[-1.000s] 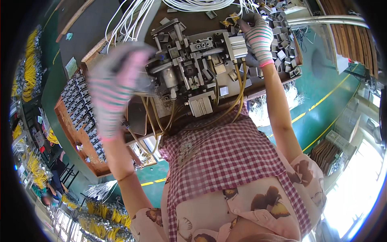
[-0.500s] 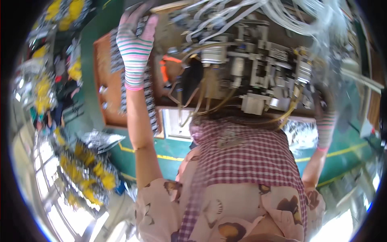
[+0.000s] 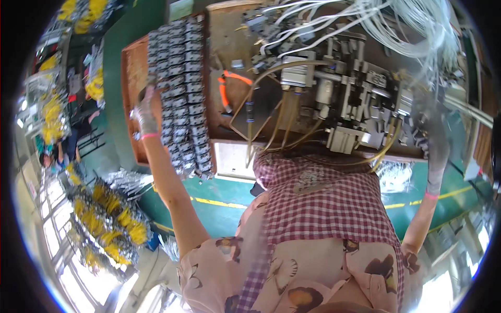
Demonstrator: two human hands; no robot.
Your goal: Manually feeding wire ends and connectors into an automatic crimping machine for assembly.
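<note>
My left hand (image 3: 147,116), in a striped glove with a pink cuff, is over the left part of a brown wooden tray (image 3: 136,60). Its blurred fingers are beside a small loose metal piece (image 3: 133,113), and whether they grip it I cannot tell. Rows of small metal blocks (image 3: 180,88) stand in the tray just right of this hand. My right hand (image 3: 437,138), gloved too, is at the right end of a metal fixture (image 3: 347,94) with cylinders and hoses. Motion smears its fingers, so what they touch is hidden.
An orange curved tube (image 3: 224,91) lies on the bench left of the fixture. A bundle of clear-white tubes (image 3: 412,23) hangs at the back right. Yellow-and-silver parts (image 3: 112,221) are piled at the left. The green floor (image 3: 229,190) has yellow lines.
My left hand has moved down and left from above the rows of blocks to the tray's left part, uncovering the rows. My right hand has shifted slightly right and up. The view has shifted slightly.
</note>
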